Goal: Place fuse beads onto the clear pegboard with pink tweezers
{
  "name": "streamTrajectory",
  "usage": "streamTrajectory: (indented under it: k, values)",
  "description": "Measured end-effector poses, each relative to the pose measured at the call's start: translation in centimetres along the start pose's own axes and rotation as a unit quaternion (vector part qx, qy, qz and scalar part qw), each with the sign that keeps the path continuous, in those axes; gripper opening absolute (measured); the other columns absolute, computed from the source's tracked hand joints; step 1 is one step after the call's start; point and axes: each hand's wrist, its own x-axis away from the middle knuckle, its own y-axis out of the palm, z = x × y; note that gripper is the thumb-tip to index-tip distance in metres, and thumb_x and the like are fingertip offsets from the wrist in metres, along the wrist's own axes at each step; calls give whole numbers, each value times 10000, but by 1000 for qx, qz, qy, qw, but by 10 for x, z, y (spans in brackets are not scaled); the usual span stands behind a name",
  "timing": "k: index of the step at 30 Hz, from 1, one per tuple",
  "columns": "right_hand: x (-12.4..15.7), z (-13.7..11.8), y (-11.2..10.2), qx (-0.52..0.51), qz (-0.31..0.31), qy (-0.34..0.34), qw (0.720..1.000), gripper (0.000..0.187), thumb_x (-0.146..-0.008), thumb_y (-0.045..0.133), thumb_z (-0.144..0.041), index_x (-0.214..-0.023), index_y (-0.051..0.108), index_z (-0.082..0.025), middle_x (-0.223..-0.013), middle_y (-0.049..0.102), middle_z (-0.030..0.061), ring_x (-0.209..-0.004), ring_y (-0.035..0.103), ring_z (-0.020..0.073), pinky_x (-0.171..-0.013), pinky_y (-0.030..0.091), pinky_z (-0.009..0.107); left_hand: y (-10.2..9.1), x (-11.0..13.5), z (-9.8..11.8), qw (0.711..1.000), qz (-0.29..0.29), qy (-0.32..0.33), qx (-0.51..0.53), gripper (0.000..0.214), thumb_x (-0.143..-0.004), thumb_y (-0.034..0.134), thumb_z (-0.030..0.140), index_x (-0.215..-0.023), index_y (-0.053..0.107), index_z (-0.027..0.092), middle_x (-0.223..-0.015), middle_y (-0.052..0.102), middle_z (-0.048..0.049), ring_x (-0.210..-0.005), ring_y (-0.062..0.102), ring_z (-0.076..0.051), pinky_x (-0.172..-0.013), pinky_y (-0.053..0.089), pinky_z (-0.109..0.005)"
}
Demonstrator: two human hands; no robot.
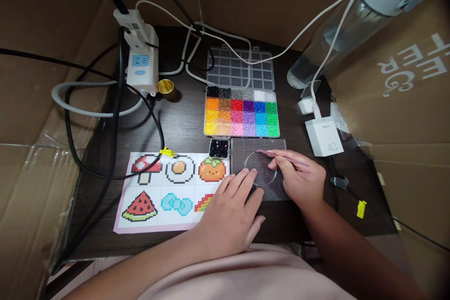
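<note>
Pink tweezers (297, 159) are pinched in my right hand (305, 179), their tip near the top of a clear ring (274, 179) on the transparent pegboard (241, 147). Whether a bead sits at the tip is too small to tell. My left hand (234, 211) lies with fingers stretched out, its fingertips on the board's lower left and the ring's edge. Left of the board's top stands a small clear box of black beads (219, 148). Under my left hand's side lies a pattern sheet (160, 218) with pixel pictures, its lower right corner covered.
Behind the board is a bead case (242, 111) with many colours, its clear lid (241, 68) folded back. A power strip (142, 65) with looping cables and a gold cup (165, 86) stand left. On the right are a white charger (323, 136) and a water bottle (337, 37).
</note>
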Motion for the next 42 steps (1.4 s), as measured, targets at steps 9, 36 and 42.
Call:
streamTrajectory:
  k: [9,36,42]
  values:
    - [1,1,-1,1,3,-1,1000,150,-898,628,-202,-922,774,-182,-681,751,12,-644,719,158,-671,607,293,-1,1,0,1000,-3,0,-1,412,-917,570,386,-1267,555,168,-1504,409,-168,-1402,364,-330,-1130,336,-499]
    - [12,-44,50,-92,-27,-12,995,172,-885,624,-124,-958,765,-189,-894,782,45,-700,746,137,-671,632,251,2,3,0,1000,24,2,18,463,-901,584,413,-1290,564,163,-1408,498,-138,-1255,475,-303,-1130,337,-468]
    - [12,-44,51,-90,-48,-9,995,187,-886,622,-122,-955,770,-214,-892,782,26,-716,743,128,-688,630,247,3,4,-1,999,30,4,26,422,-899,586,402,-1248,594,164,-1379,522,-133,-1245,481,-295,-1140,332,-459]
